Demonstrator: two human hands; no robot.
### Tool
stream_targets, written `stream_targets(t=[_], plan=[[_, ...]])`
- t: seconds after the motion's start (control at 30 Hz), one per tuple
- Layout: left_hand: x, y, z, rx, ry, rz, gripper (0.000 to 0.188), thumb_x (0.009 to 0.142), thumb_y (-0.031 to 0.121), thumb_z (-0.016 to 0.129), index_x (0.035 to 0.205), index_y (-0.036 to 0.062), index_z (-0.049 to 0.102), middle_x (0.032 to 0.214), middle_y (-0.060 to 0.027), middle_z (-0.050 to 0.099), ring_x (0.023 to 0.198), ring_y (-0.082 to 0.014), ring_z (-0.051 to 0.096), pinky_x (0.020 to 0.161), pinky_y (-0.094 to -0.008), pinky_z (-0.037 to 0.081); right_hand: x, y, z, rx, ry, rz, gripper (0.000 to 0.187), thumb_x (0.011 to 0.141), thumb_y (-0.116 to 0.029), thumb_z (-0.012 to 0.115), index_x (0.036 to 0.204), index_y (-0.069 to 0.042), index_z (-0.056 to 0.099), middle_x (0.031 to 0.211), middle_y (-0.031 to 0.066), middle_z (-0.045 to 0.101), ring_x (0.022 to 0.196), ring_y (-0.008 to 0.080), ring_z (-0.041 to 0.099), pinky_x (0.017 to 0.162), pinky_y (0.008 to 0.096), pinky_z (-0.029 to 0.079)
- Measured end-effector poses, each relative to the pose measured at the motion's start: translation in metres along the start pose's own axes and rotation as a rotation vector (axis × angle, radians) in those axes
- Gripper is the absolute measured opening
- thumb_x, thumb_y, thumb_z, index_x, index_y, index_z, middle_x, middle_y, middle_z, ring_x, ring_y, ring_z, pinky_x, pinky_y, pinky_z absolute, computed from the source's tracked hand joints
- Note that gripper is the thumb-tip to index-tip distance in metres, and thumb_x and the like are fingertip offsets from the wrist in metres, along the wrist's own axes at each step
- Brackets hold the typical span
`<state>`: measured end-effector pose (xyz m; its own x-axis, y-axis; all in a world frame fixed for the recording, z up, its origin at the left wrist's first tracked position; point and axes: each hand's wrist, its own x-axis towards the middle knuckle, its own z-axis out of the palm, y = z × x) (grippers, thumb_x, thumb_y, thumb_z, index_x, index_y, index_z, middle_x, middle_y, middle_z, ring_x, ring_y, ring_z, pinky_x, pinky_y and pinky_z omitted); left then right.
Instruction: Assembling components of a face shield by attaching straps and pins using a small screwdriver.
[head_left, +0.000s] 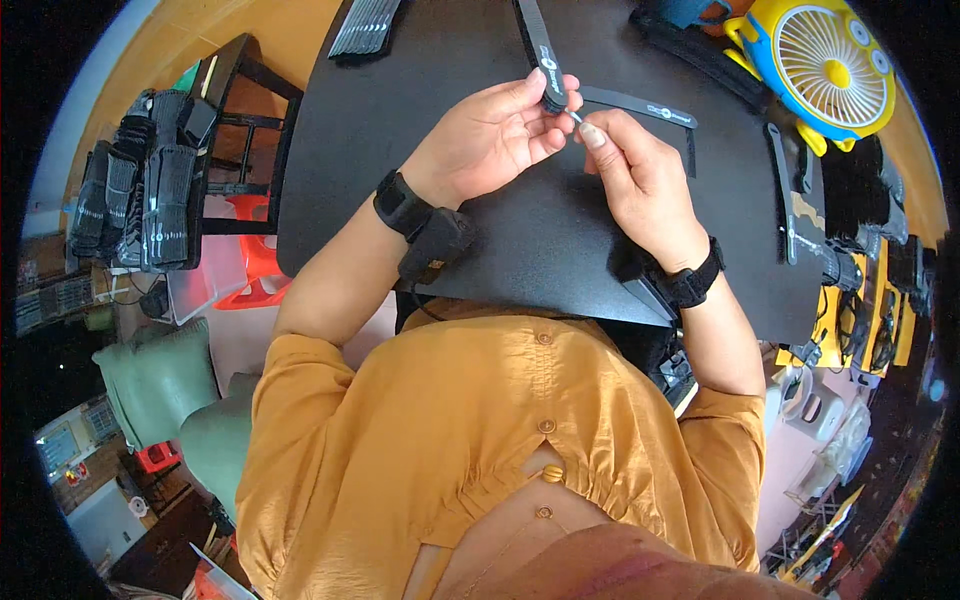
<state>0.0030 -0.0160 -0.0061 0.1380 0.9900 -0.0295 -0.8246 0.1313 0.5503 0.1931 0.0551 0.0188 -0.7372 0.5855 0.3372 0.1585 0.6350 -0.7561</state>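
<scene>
My left hand (495,140), palm turned up, grips the near end of a long black strap (540,45) with white print, its thumb on top and fingers beneath. The strap runs away from me over the dark table (400,130). Close beside that end, my right hand (645,185) pinches a thin pale piece (576,117) between thumb and forefinger. That piece is too small to name, and whether it joins the strap I cannot tell. Just beyond my right hand lies a second black printed strap (640,104), flat on the table.
A yellow and blue fan (835,70) stands at the far right. A bundle of straps (365,28) lies at the far left of the table, and more straps (782,190) near its right edge. Stacks of straps (165,205) rest on a dark stool at left, beyond a green armchair (160,375).
</scene>
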Motion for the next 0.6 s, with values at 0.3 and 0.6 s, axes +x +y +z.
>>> stream_targets(t=[0.3, 0.6], plan=[[0.0007, -0.0029, 0.0015, -0.029, 0.018, -0.008, 0.034, 0.102, 0.026, 0.046, 0.125, 0.0013, 0.052, 0.108, -0.0073, 0.061, 0.091, -0.0145, 0.057, 0.086, -0.0270, 0.048, 0.0002, 0.0013, 0.0007, 0.071, -0.025, 0.026, 0.017, 0.098, -0.022, 0.053, 0.100, -0.007, 0.061, 0.075, 0.0137, 0.061, 0.069, 0.0317, 0.064, 0.062, 0.0378, 0.050], [0.0000, -0.0033, 0.0030, -0.009, 0.016, -0.006, 0.034, 0.102, 0.026, 0.046, 0.124, 0.0009, 0.052, 0.108, -0.0077, 0.060, 0.091, -0.0141, 0.056, 0.085, -0.0269, 0.048, -0.0002, -0.0003, 0.0006, 0.142, -0.046, 0.068, 0.018, 0.099, -0.021, 0.052, 0.100, -0.006, 0.061, 0.071, 0.0105, 0.060, 0.064, 0.0230, 0.062, 0.061, 0.0339, 0.049]])
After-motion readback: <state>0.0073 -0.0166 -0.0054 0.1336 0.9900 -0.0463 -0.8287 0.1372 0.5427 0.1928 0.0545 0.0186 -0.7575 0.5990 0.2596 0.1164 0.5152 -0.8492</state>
